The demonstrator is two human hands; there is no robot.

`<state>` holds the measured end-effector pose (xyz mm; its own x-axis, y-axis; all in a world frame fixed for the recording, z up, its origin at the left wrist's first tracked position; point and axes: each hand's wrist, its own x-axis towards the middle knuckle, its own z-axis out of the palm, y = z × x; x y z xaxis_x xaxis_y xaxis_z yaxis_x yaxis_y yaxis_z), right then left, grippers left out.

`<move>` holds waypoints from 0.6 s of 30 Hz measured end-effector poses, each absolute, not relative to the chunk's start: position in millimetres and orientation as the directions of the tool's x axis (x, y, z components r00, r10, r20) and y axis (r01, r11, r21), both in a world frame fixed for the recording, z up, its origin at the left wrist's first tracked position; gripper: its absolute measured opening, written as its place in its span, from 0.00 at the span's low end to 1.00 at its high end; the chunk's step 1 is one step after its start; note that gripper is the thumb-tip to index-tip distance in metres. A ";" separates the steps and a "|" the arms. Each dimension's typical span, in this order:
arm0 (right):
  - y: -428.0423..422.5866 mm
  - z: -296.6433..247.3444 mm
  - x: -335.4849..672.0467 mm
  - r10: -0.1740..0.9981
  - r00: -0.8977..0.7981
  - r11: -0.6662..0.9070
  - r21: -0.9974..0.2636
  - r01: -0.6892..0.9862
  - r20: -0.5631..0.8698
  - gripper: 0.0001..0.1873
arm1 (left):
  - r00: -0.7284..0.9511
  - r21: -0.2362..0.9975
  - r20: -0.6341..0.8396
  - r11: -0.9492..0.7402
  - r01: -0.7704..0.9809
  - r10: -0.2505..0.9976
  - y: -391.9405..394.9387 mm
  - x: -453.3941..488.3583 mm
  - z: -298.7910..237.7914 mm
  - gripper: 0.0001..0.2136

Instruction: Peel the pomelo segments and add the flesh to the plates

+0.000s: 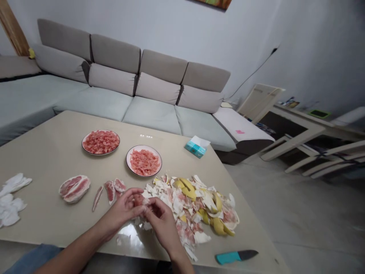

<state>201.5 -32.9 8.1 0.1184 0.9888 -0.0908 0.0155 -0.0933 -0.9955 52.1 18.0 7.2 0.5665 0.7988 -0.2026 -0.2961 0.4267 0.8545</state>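
Note:
My left hand [121, 211] and my right hand [161, 224] meet above the table's near edge, with their fingers pinching a pink pomelo segment [138, 200] between them. Just right of my hands lies a heap of yellow and white pomelo peel [194, 205] with pink scraps. Left of my hands are several peeled pink segments [110, 192] and a larger pink pomelo piece [74, 189]. Farther back, a white plate [85, 144] and a second white plate [142, 147] hold pink pomelo flesh. White pith pieces [10, 205] lie at the far left.
A kitchen knife [236, 257] with a teal handle lies near the table's front right edge. A teal tissue packet [196, 147] sits at the far corner of the beige table [48, 140]. A grey sofa [151, 118] stands behind, with pale furniture at the right.

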 end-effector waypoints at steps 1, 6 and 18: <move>-33.3 8.4 201.9 0.987 0.127 -0.095 -0.995 -0.005 -0.095 0.14 | 0.557 0.861 -0.218 0.427 -0.278 0.802 18.6 52.6 4.5 0.16; -34.0 10.9 206.4 0.988 0.102 -0.104 -0.986 -0.133 -0.118 0.16 | 0.563 0.828 -0.245 0.472 -0.301 0.789 18.5 54.7 0.3 0.14; -44.8 14.8 191.7 0.917 0.321 0.154 -0.951 0.268 0.239 0.12 | 0.488 0.795 -0.240 0.459 -0.397 0.839 13.4 57.4 11.9 0.14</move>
